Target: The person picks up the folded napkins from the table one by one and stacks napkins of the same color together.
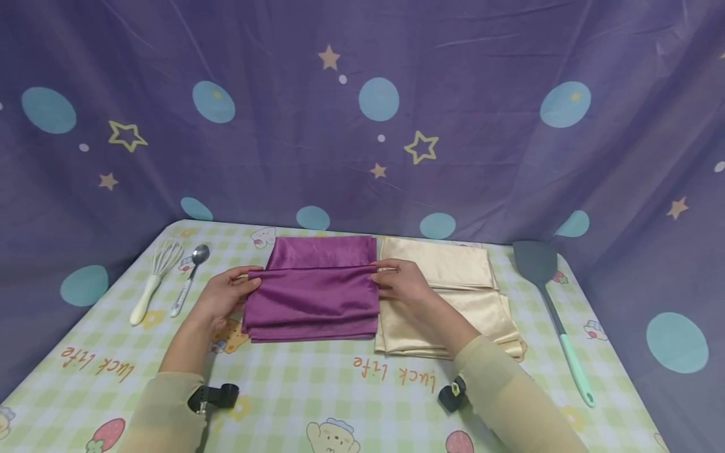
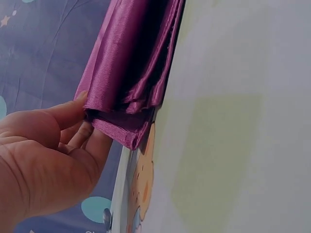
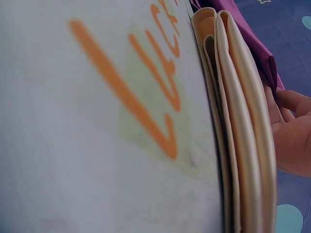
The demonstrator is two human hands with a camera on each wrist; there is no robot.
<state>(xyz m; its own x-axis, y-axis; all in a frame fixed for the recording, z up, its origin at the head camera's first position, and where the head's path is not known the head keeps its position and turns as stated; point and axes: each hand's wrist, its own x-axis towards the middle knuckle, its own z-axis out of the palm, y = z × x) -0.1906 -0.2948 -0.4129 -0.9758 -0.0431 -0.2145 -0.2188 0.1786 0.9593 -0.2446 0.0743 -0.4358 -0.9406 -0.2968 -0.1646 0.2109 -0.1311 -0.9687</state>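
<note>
A shiny purple cloth point(image 1: 314, 302), folded in several layers, lies on the table in the head view, with a further flap reaching toward the back. My left hand point(image 1: 225, 294) pinches its left edge between thumb and fingers. At the opposite edge, my right hand point(image 1: 403, 283) pinches the same fold. In the left wrist view, the left hand point(image 2: 53, 150) holds the stacked purple layers point(image 2: 109, 73) at a corner. Beside the purple cloth lies a folded cream satin cloth point(image 1: 442, 314), under my right forearm. The right wrist view shows its layered edge point(image 3: 243, 116) near the right hand point(image 3: 294, 131).
On the left lie a whisk point(image 1: 155, 277) and a metal spoon point(image 1: 191, 277). A spatula point(image 1: 549, 302) with a dark head and mint handle lies at the far right. A checked tablecloth point(image 1: 283, 390) covers the table; a purple curtain point(image 1: 272, 170) hangs behind.
</note>
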